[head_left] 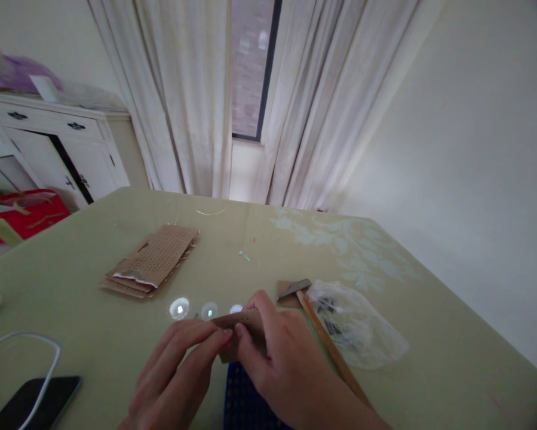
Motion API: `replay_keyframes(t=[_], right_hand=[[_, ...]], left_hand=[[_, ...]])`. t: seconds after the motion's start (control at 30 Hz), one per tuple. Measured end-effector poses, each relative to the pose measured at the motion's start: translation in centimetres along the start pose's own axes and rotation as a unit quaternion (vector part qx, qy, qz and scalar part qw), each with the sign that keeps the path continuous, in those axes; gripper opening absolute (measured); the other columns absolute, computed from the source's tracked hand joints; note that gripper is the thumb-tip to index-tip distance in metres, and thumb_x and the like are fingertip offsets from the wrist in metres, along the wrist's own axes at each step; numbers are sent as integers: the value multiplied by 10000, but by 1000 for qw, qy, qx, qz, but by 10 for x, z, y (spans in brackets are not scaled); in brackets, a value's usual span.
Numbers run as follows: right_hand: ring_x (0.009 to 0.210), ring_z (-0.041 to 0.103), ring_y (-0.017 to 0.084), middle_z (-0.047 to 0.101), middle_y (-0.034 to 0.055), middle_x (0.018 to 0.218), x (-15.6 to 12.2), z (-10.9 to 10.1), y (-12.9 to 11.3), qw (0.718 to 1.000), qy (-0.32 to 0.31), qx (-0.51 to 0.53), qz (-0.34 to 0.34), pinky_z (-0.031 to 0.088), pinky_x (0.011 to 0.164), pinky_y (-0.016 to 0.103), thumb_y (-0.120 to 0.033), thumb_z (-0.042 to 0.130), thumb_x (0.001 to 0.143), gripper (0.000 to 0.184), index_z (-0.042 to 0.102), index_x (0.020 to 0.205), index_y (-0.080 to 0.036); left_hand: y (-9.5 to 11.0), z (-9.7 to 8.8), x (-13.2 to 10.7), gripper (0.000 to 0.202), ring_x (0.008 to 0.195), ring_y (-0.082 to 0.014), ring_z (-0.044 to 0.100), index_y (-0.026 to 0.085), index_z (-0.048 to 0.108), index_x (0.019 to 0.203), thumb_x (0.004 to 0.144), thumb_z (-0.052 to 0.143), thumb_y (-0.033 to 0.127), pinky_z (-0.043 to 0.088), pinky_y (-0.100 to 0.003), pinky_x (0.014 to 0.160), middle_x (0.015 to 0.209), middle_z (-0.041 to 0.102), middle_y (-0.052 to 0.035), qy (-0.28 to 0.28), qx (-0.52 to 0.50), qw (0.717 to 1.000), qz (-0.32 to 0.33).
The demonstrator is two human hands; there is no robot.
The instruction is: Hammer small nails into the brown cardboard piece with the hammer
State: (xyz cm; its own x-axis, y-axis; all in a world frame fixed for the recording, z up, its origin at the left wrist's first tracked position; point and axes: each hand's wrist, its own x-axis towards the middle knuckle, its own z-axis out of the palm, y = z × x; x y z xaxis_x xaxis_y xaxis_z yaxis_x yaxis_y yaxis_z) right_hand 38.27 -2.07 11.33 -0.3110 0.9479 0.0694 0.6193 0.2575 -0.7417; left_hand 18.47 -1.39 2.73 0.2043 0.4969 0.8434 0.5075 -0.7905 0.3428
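A small piece of brown cardboard (249, 322) is held up between both hands, over the near part of the table. My left hand (178, 367) pinches its left end with thumb and fingers. My right hand (284, 346) grips its right side, the thumb pressed against the near face. Small dark marks show on the cardboard near that thumb. Below the hands lies a dark blue patterned thing (248, 397), partly covered by my right hand. To the right of my right hand rests a hammer (324, 331) with a wooden handle, its head on another cardboard piece (287, 291).
Beside the hammer lies a clear plastic bag (362, 334) with small dark items. A stack of perforated cardboard (160, 260) sits at left. Small round clear discs (179, 308) are just beyond my hands. A phone (37, 403) and white cable (55, 352) lie at the near left.
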Motion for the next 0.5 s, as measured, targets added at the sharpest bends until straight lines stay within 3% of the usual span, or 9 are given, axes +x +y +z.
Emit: replay_keyframes(t=[0.07,0.13,0.23,0.3,0.37,0.43,0.5], right_hand=[[730,695,254,767,63,853,4,-1,4,999,16,-36,6,278,630,334,-349,522,1085,134,503,985,-262],[701,657,258,725,68,803,10,-5,11,992,61,-102,34,246,629,344,-357,510,1083,138,528,996,-251],[716,622,246,696,54,797,20,-18,24,983,114,-123,71,262,644,336,-327,545,1055,103,565,1004,-239],[695,588,210,668,13,779,24,-27,30,988,119,-75,61,297,645,319,-333,592,1033,111,577,967,-245],[670,547,181,624,-18,747,26,-34,32,990,126,-32,51,319,632,305,-340,630,1006,151,576,902,-245],[670,528,170,593,-29,734,27,-37,32,992,121,4,47,332,618,296,-345,652,987,182,581,856,-240],[683,535,165,583,-30,738,26,-37,33,993,98,47,46,351,609,287,-362,663,987,196,605,850,-234]], left_hand=[[4,-6,2,431,945,-183,775,280,796,1224,968,631,-25,628,-275,882,1026,804,-37,-2,18,1000,2],[6,-12,9,342,829,-176,765,319,797,1104,977,654,35,630,-277,805,929,793,-7,35,42,998,-27],[-9,-22,24,102,810,-201,762,331,785,994,1006,708,264,620,-310,790,931,809,6,77,78,983,-151],[-33,-30,31,223,833,-237,773,303,813,968,996,682,481,612,-326,785,942,837,-9,-31,49,962,-268],[-60,-38,32,363,871,-271,788,271,833,915,949,651,583,599,-326,773,906,853,-25,-190,-7,913,-362],[-81,-42,29,410,870,-295,782,257,833,857,925,601,588,567,-346,764,887,856,-46,-282,8,873,-398],[-92,-40,23,401,868,-309,776,251,820,831,924,548,530,531,-362,767,874,855,-65,-333,55,848,-409]])
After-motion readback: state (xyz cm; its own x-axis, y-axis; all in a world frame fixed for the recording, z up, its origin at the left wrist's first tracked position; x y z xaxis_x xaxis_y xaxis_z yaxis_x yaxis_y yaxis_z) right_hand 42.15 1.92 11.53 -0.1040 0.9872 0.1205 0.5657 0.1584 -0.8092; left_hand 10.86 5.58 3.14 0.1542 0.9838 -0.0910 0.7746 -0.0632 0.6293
